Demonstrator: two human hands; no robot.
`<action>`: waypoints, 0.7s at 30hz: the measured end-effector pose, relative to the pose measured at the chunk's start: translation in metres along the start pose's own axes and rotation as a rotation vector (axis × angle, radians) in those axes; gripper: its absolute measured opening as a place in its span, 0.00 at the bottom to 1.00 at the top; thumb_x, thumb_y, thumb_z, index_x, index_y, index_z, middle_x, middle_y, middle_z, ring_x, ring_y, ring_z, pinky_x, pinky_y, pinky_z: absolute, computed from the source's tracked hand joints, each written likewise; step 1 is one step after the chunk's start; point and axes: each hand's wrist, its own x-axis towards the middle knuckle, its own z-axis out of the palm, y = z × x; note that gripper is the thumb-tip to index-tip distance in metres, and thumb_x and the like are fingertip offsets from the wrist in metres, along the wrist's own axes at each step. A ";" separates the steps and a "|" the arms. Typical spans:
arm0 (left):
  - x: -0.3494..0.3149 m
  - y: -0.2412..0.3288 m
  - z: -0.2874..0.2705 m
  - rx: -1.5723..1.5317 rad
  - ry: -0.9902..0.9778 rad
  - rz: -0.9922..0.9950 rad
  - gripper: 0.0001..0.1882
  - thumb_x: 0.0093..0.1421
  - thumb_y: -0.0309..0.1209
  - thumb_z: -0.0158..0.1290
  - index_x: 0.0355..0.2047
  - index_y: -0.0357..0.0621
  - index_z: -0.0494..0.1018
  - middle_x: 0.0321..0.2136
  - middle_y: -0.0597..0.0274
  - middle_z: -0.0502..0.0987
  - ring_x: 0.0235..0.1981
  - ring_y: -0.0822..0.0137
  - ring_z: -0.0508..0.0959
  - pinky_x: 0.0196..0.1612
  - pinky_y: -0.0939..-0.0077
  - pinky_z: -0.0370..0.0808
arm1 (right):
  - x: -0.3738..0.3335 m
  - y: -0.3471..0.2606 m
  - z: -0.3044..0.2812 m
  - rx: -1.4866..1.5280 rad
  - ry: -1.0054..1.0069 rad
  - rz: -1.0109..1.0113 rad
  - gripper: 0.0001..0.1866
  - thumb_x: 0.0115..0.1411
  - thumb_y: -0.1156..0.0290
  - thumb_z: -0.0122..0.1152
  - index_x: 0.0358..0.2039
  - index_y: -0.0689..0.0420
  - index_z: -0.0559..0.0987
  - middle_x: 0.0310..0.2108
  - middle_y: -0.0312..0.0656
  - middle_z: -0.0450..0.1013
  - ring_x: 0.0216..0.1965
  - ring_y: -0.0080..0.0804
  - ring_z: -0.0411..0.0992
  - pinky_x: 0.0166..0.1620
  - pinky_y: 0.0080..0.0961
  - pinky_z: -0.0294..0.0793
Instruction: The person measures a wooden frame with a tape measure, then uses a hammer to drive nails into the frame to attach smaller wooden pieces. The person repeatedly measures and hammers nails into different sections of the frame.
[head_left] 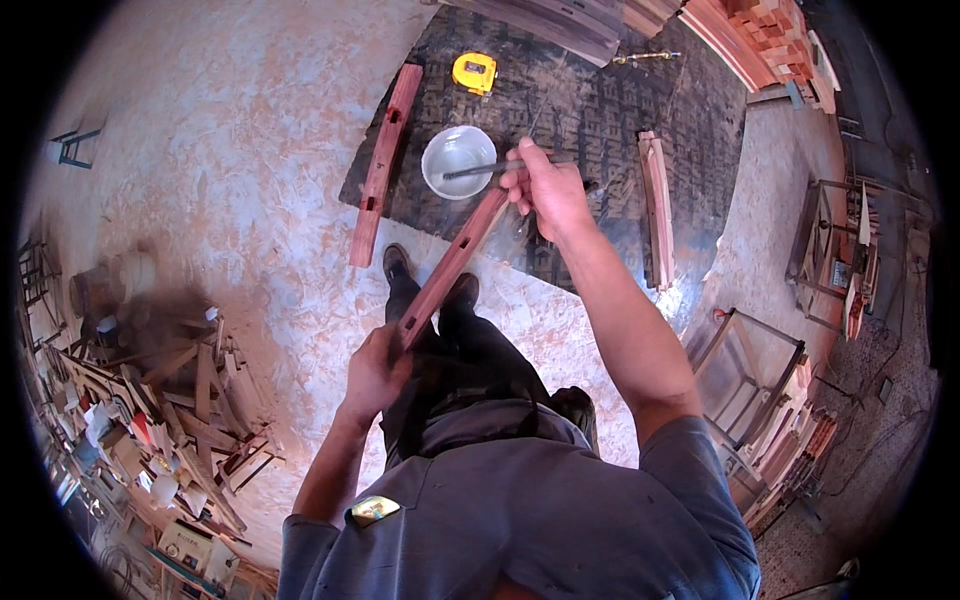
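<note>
My left hand is closed round the lower end of a reddish wooden bar with slots cut in it. The bar slants up and away to the right, its far end close beneath my right hand. Between the fingers of that hand is a thin dark stick, pointing left. Its tip reaches into a white bowl that holds a clear or pale liquid. Whether the tip bears bristles I cannot tell. Left of the bowl lies a second slotted reddish bar, overhanging the edge of a dark board.
A yellow tape measure rests beyond the bowl. Two wooden strips lie at the board's right. Stacked timber stands at the far right, near a metal frame. Scrap wood is heaped on the left.
</note>
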 end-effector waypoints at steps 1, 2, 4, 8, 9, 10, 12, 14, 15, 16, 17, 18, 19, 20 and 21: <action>0.002 0.004 -0.001 0.044 0.016 0.028 0.22 0.51 0.27 0.53 0.48 0.39 0.67 0.35 0.45 0.75 0.37 0.44 0.77 0.38 0.58 0.74 | 0.000 -0.001 -0.002 0.024 -0.009 0.027 0.19 0.63 0.55 0.53 0.34 0.62 0.75 0.20 0.41 0.73 0.15 0.22 0.66 0.15 0.19 0.60; 0.004 0.007 -0.002 0.088 0.030 0.057 0.23 0.50 0.27 0.54 0.48 0.39 0.67 0.35 0.45 0.75 0.37 0.44 0.76 0.38 0.57 0.74 | 0.000 -0.003 -0.005 0.049 -0.017 0.053 0.19 0.63 0.56 0.53 0.34 0.62 0.75 0.20 0.41 0.73 0.15 0.22 0.66 0.15 0.19 0.60; 0.007 0.008 -0.003 0.125 0.030 0.065 0.24 0.50 0.26 0.54 0.49 0.40 0.66 0.37 0.45 0.74 0.37 0.44 0.76 0.38 0.56 0.74 | -0.006 -0.012 -0.012 0.124 -0.006 0.072 0.18 0.64 0.56 0.53 0.35 0.61 0.74 0.20 0.41 0.73 0.15 0.23 0.66 0.16 0.19 0.60; 0.011 0.009 -0.006 0.171 0.051 0.078 0.25 0.49 0.25 0.54 0.49 0.40 0.66 0.39 0.46 0.74 0.37 0.44 0.76 0.39 0.55 0.75 | -0.036 -0.031 -0.039 0.326 -0.121 0.037 0.15 0.64 0.59 0.54 0.33 0.60 0.75 0.20 0.39 0.72 0.18 0.23 0.68 0.19 0.18 0.63; 0.011 0.010 -0.008 0.171 0.047 0.074 0.25 0.48 0.25 0.54 0.49 0.39 0.66 0.40 0.46 0.74 0.37 0.44 0.76 0.40 0.55 0.75 | -0.041 -0.030 -0.046 0.268 -0.148 0.026 0.14 0.64 0.60 0.54 0.33 0.60 0.75 0.20 0.38 0.71 0.18 0.23 0.68 0.20 0.18 0.64; 0.012 0.011 -0.009 0.170 0.043 0.072 0.25 0.48 0.25 0.54 0.49 0.39 0.66 0.40 0.45 0.74 0.37 0.44 0.76 0.40 0.55 0.75 | -0.046 -0.027 -0.053 0.211 -0.174 0.012 0.14 0.64 0.61 0.55 0.32 0.61 0.75 0.20 0.38 0.71 0.19 0.23 0.68 0.20 0.18 0.64; 0.013 0.011 -0.010 0.179 0.042 0.079 0.25 0.48 0.24 0.54 0.49 0.38 0.66 0.40 0.45 0.73 0.37 0.44 0.76 0.40 0.55 0.75 | -0.052 -0.016 -0.065 0.141 -0.249 -0.003 0.12 0.63 0.63 0.56 0.32 0.61 0.76 0.20 0.37 0.72 0.19 0.21 0.68 0.21 0.17 0.64; 0.014 0.009 -0.011 0.201 0.042 0.101 0.25 0.48 0.24 0.54 0.49 0.38 0.65 0.39 0.44 0.73 0.37 0.43 0.76 0.40 0.55 0.75 | -0.060 -0.010 -0.066 0.049 -0.220 0.027 0.12 0.62 0.63 0.57 0.32 0.61 0.77 0.20 0.36 0.72 0.19 0.20 0.68 0.21 0.17 0.64; 0.014 0.008 -0.010 0.206 0.043 0.097 0.25 0.48 0.24 0.54 0.49 0.37 0.65 0.39 0.44 0.73 0.38 0.43 0.76 0.40 0.55 0.75 | -0.062 -0.008 -0.065 0.002 -0.207 0.043 0.12 0.62 0.63 0.57 0.32 0.61 0.77 0.20 0.36 0.72 0.20 0.19 0.68 0.21 0.17 0.64; 0.015 0.006 -0.009 0.211 0.044 0.095 0.25 0.48 0.24 0.54 0.49 0.37 0.65 0.39 0.44 0.73 0.38 0.43 0.76 0.40 0.55 0.75 | -0.062 -0.004 -0.065 -0.003 -0.198 0.049 0.13 0.61 0.63 0.59 0.32 0.61 0.78 0.21 0.36 0.72 0.20 0.18 0.67 0.21 0.16 0.64; 0.015 0.006 -0.008 0.217 0.046 0.092 0.25 0.48 0.24 0.53 0.49 0.37 0.65 0.39 0.43 0.74 0.38 0.43 0.76 0.40 0.55 0.75 | -0.061 -0.001 -0.065 -0.017 -0.202 0.054 0.13 0.61 0.63 0.59 0.32 0.61 0.78 0.21 0.35 0.72 0.20 0.18 0.67 0.21 0.16 0.64; 0.015 0.006 -0.008 0.223 0.052 0.097 0.25 0.48 0.23 0.54 0.49 0.37 0.65 0.39 0.44 0.74 0.38 0.44 0.76 0.39 0.56 0.75 | -0.061 0.002 -0.065 -0.032 -0.207 0.059 0.13 0.61 0.63 0.59 0.32 0.62 0.78 0.21 0.35 0.72 0.20 0.18 0.67 0.21 0.16 0.63; 0.014 0.005 -0.008 0.230 0.057 0.101 0.25 0.48 0.22 0.54 0.49 0.38 0.65 0.40 0.45 0.74 0.38 0.45 0.77 0.39 0.58 0.76 | -0.060 0.004 -0.064 -0.046 -0.213 0.064 0.13 0.61 0.63 0.59 0.32 0.62 0.78 0.22 0.35 0.72 0.20 0.18 0.67 0.21 0.16 0.63; 0.013 0.005 -0.007 0.238 0.064 0.104 0.25 0.48 0.22 0.54 0.49 0.38 0.65 0.40 0.45 0.74 0.38 0.46 0.77 0.39 0.59 0.76 | -0.059 0.005 -0.063 -0.055 -0.208 0.071 0.13 0.61 0.63 0.59 0.32 0.62 0.78 0.22 0.35 0.72 0.20 0.18 0.67 0.21 0.16 0.63; 0.013 0.005 -0.007 0.232 0.065 0.107 0.25 0.48 0.22 0.54 0.49 0.38 0.65 0.40 0.45 0.74 0.38 0.46 0.77 0.39 0.59 0.76 | -0.057 0.006 -0.061 -0.063 -0.203 0.077 0.13 0.61 0.63 0.59 0.33 0.62 0.78 0.22 0.35 0.72 0.20 0.18 0.67 0.21 0.16 0.63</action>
